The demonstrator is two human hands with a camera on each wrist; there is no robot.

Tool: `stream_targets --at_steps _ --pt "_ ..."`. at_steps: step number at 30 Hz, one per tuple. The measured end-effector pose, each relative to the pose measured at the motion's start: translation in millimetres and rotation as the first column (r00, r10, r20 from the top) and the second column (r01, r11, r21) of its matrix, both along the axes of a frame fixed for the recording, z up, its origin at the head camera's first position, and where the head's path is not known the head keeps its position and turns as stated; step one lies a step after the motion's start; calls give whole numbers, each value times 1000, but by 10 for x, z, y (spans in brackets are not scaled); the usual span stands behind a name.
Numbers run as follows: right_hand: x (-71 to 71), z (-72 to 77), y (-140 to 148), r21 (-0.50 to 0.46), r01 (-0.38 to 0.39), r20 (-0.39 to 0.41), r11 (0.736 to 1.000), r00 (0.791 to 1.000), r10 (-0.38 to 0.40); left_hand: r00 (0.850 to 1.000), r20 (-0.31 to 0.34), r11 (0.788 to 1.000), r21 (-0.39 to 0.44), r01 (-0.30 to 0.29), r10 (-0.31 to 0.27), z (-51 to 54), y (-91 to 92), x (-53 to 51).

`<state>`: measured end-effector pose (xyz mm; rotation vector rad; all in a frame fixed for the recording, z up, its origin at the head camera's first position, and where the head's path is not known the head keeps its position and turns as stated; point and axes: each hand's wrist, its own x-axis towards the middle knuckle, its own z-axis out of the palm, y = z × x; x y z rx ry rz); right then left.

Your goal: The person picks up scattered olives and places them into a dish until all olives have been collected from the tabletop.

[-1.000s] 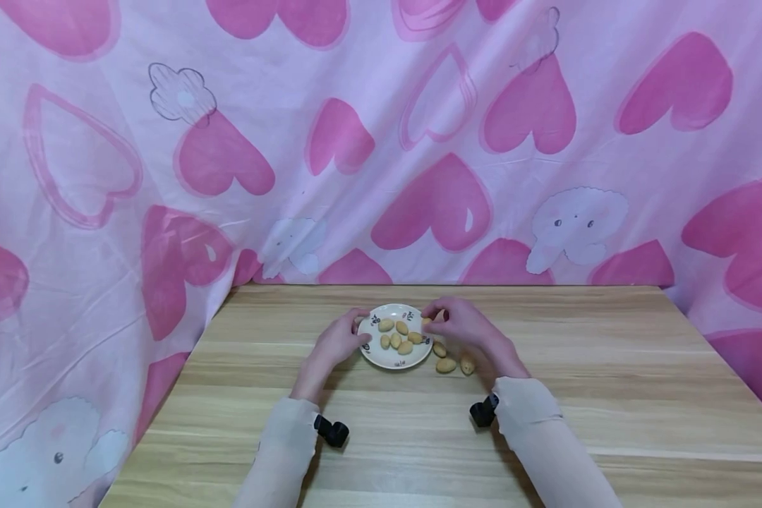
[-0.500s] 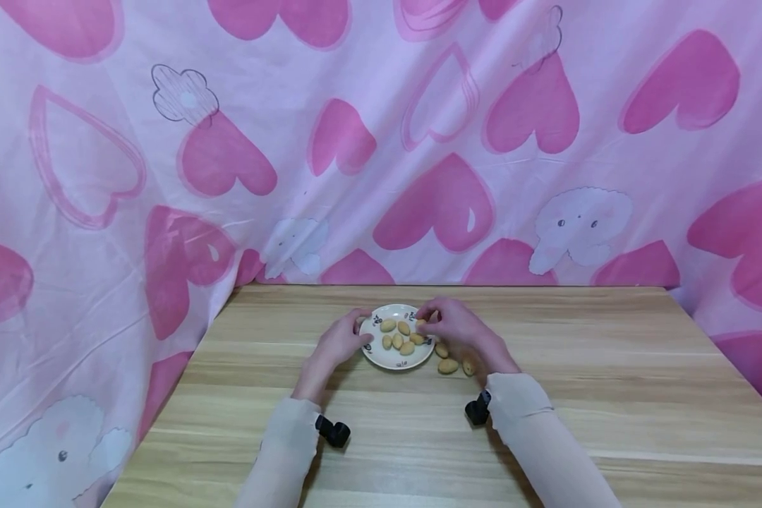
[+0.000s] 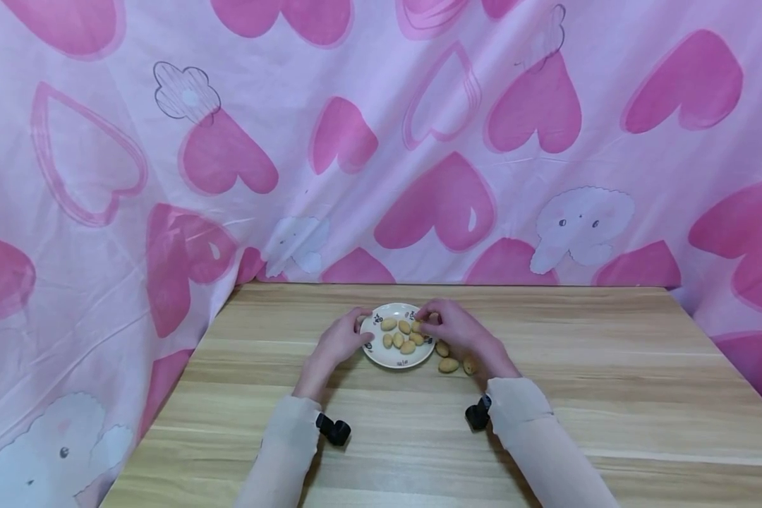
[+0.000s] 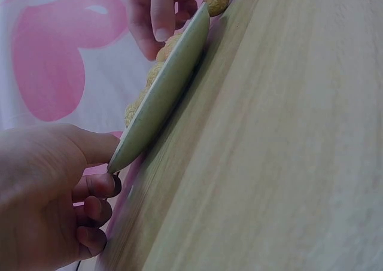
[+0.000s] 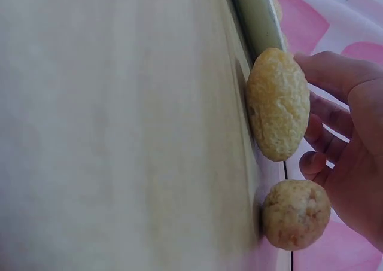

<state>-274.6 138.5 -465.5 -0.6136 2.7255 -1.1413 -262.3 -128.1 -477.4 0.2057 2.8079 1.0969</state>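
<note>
A small white plate [image 3: 398,361] with dark printed marks stands on the table, bearing several wrinkled yellow-tan ovals [image 3: 408,347], like nuts or dried fruits. My left hand [image 3: 341,340] grips the plate's left rim; in the left wrist view, a digit lies over the edge and other fingers curl below it. Over the right rim, my right hand [image 3: 457,326] holds one oval [image 3: 417,327] by the fingertips, low against the plate; part of the grip is hidden. Beside that hand, loose ovals lie on the table, one long [image 5: 278,103] and one seen end-on [image 5: 296,214].
A wood-grain table [image 3: 406,437] extends in front of the plate and to both sides. Behind it hangs a pink curtain [image 3: 330,183] with hearts and white animals. Both sleeved wrists carry a small black camera, the left one [image 3: 334,430] and the right one [image 3: 478,414].
My right hand has moved a little left over the plate's right rim, bringing its oval down among the others. The left hand keeps its grip on the rim.
</note>
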Motion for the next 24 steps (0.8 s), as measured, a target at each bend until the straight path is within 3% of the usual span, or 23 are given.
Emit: stream_targets --at_steps 10,24 --pt "132 74 53 -7 -5 -30 1000 1000 5 1000 -6 1000 1 7 -7 15 -6 4" --pt "266 159 135 -11 32 31 999 999 -32 1000 4 1000 -3 0 0 6 -4 8"
